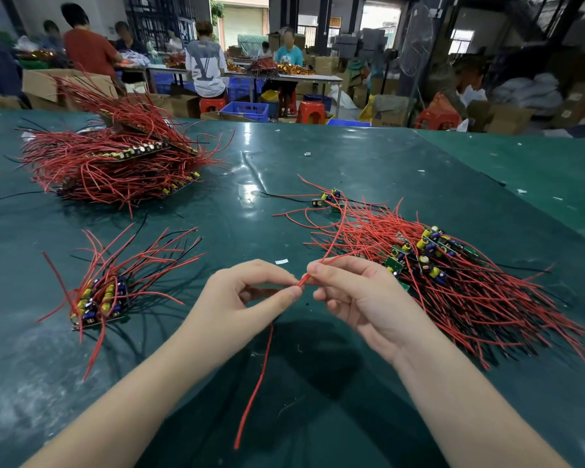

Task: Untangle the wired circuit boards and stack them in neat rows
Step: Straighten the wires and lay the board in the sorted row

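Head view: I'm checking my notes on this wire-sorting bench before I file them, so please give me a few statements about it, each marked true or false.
1. Both hands pinch the same red wire. True: the left hand and the right hand meet on it.
2. The tangled pile lies left of the hands. False: it lies to the right.
3. A small stack of boards sits on the table to the near left. True.
4. The table is covered in white. False: the cover is dark green.
5. The big stacked heap lies at the far left. True.
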Demonstrator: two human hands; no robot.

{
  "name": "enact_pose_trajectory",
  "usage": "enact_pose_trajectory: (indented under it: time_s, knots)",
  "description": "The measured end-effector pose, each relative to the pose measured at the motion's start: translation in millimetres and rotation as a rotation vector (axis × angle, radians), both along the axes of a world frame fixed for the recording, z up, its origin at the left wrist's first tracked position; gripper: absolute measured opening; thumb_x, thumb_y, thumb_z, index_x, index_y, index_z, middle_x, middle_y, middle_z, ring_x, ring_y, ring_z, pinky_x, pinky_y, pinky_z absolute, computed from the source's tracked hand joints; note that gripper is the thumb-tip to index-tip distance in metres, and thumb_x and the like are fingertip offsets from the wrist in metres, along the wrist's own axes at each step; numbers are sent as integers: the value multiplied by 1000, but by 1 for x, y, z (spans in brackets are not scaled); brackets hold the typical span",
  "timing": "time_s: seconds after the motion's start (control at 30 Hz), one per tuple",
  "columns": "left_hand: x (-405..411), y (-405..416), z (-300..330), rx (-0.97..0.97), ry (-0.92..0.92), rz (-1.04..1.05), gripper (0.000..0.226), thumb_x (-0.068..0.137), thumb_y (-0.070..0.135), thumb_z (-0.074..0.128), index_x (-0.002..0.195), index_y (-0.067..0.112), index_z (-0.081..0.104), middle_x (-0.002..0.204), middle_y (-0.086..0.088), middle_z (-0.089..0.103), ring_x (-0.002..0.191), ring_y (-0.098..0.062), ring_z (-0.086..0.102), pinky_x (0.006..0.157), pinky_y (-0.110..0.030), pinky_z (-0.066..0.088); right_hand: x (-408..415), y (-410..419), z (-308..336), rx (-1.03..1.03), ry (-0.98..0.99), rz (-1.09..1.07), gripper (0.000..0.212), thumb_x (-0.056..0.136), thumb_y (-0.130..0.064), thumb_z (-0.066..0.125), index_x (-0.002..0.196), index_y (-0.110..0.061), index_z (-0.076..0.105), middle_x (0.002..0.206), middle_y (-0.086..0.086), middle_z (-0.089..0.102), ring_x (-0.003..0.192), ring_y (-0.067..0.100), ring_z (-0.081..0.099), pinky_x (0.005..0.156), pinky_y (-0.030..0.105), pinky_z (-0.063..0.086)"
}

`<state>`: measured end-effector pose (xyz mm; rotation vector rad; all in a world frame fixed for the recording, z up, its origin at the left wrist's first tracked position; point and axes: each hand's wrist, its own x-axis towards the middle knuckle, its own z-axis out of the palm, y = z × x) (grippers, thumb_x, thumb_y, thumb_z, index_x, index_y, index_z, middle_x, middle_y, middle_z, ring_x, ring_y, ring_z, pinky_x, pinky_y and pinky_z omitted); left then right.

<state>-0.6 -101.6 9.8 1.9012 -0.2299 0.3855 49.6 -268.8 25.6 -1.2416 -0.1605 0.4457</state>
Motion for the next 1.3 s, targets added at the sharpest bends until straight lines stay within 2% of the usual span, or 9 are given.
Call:
enact_pose_trajectory:
  time_s: [0.17, 0.4, 0.53, 0.7, 0.87, 1.0, 1.17, 1.23, 1.3]
  knots:
    - [-1, 2, -1, 91, -67, 54, 14, 79, 9, 76, 85, 22, 75, 82, 10, 71, 78, -7, 69, 76, -17, 52, -2, 0, 1, -35, -74, -27, 3, 59, -23, 78, 61, -22, 76, 70, 5, 73, 52, 8, 63, 46, 14, 46]
    - [-2, -1, 0, -96, 124, 13, 21, 75, 8, 79, 84, 27, 75, 87, 4, 76, 83, -9, 71, 79, -17, 54, 0, -3, 4, 0, -83, -75, 10, 60, -21, 77, 65, -13, 72, 71, 7, 73, 51, 9, 63, 45, 14, 46]
    - [-1, -2, 2, -168, 198, 49, 20, 73, 7, 79, 85, 23, 74, 86, 0, 76, 77, -12, 72, 75, -20, 56, 0, -4, 4, -1, -109, -104, 14, 64, -19, 76, 74, -12, 69, 72, 6, 73, 51, 9, 63, 46, 15, 47]
    - [1, -4, 5, -249, 288, 66, 9, 73, 5, 78, 82, 3, 74, 79, -13, 75, 72, -21, 69, 76, -32, 57, 1, -5, 3, -55, -195, -126, 8, 79, -8, 73, 73, -14, 70, 73, 6, 73, 53, 10, 64, 48, 15, 48]
    - [-3, -4, 6, -403, 391, -70, 30, 55, 28, 78, 76, 6, 78, 84, -16, 75, 79, -23, 70, 78, -32, 59, 3, -6, 2, -134, -318, -188, 10, 80, -2, 73, 75, -9, 68, 68, 5, 72, 51, 11, 64, 47, 17, 47]
    - [-3, -4, 6, -491, 415, -175, 27, 57, 28, 78, 77, 11, 78, 86, -17, 75, 82, -24, 73, 69, -23, 57, 6, -7, -1, -83, -145, -141, 7, 78, -5, 74, 77, -7, 68, 68, 4, 72, 52, 8, 63, 48, 15, 47]
    - [-5, -5, 7, -512, 451, -242, 17, 62, 20, 79, 75, 9, 78, 83, -17, 74, 80, -26, 73, 68, -24, 56, 9, -5, -6, -72, -18, -71, 7, 76, -4, 74, 76, -7, 67, 66, 4, 71, 50, 6, 62, 46, 15, 47]
    - [-6, -5, 8, -498, 442, -255, 12, 65, 11, 84, 74, 8, 78, 82, -18, 74, 79, -25, 73, 68, -24, 57, 9, -5, -7, -60, 47, -47, 10, 71, -5, 75, 77, -6, 67, 64, 5, 71, 49, 6, 61, 44, 14, 46]
    - [-7, -6, 9, -479, 435, -268, 5, 69, 9, 78, 74, 9, 78, 81, -17, 74, 79, -24, 73, 69, -24, 57, 8, -5, -6, -53, 80, -15, 20, 63, -9, 77, 79, -5, 67, 62, 4, 70, 48, 5, 61, 44, 14, 46]
